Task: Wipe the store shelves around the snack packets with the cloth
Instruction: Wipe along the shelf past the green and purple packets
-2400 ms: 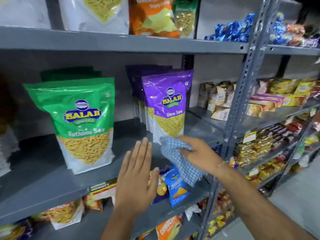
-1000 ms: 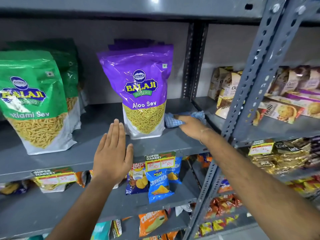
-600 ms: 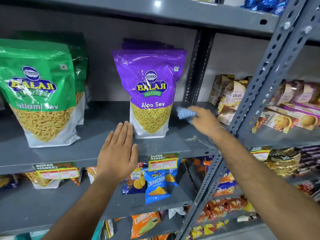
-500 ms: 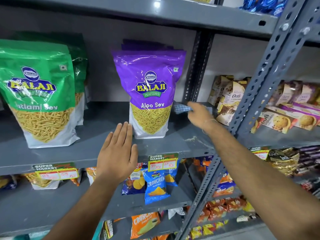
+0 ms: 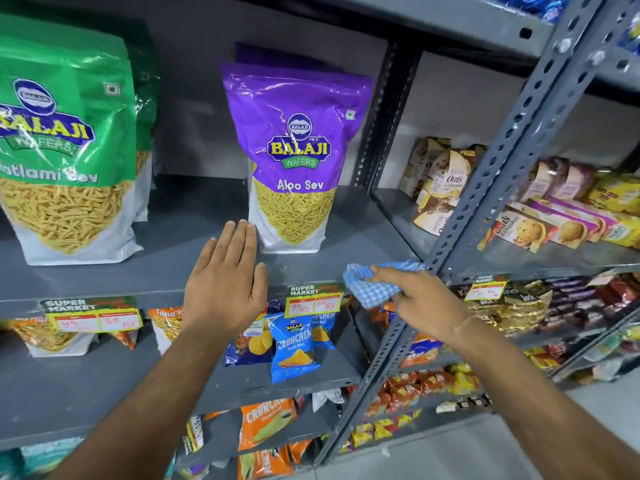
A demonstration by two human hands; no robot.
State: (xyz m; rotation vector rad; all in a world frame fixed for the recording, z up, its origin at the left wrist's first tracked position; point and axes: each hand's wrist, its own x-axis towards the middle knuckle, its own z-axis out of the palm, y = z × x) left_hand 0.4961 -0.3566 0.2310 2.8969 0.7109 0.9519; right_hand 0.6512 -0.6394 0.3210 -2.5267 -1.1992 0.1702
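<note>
A person's right hand (image 5: 420, 299) presses a bunched blue-checked cloth (image 5: 372, 284) onto the front lip of a grey shelf (image 5: 194, 268), fingers closed over the fabric, just left of the slotted upright (image 5: 491, 174) that divides the bays. The left hand (image 5: 225, 285) is spread flat and empty, palm toward the shelf edge, its fingertips just beside the foot of the purple packet (image 5: 294, 150); whether it touches the metal cannot be told. The step in hand appears to be wiping the front strip of this shelf to the right of the purple packet. The next move likely calls for drawing the cloth leftward along the edge, skirting the packet's base without toppling it, then working the open stretch between it and the green packet (image 5: 65, 140). Behind each front packet, more of the same colour stand in a row toward the back wall. Price tags (image 5: 315, 301) hang from the lip below the cloth. The shelf beneath holds small blue chip bags (image 5: 294, 344) and orange ones lower down. In the bay to the right, across the upright, biscuit boxes (image 5: 446, 181) lie stacked and leaning, with more wrapped snacks on the tiers below.
</note>
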